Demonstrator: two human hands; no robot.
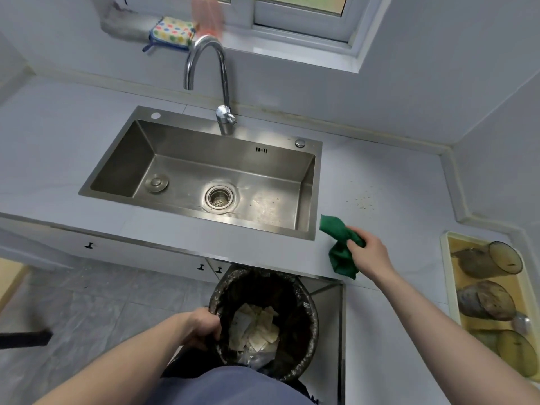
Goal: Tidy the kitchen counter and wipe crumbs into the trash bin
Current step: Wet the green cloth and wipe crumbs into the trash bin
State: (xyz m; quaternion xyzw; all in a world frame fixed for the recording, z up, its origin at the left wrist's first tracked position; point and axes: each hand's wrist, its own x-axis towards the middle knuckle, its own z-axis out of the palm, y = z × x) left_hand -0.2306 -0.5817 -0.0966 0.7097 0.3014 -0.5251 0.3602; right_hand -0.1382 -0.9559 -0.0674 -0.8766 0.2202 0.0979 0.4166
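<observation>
The pale counter (pixel 394 317) carries scattered crumbs (pixel 363 201) and a tray (pixel 447 276) of glasses (pixel 491 260).

Left hand (pixel 201 324) gripping trash bin (pixel 304 305) rim, right hand (pixel 369 252) holding green cloth (pixel 336 238) (bunched)

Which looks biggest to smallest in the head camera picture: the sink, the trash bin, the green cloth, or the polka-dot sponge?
1. sink
2. trash bin, though it sits nearer the camera, so it may look bigger than it is
3. green cloth
4. polka-dot sponge, far away, so it may look smaller than it is
</observation>
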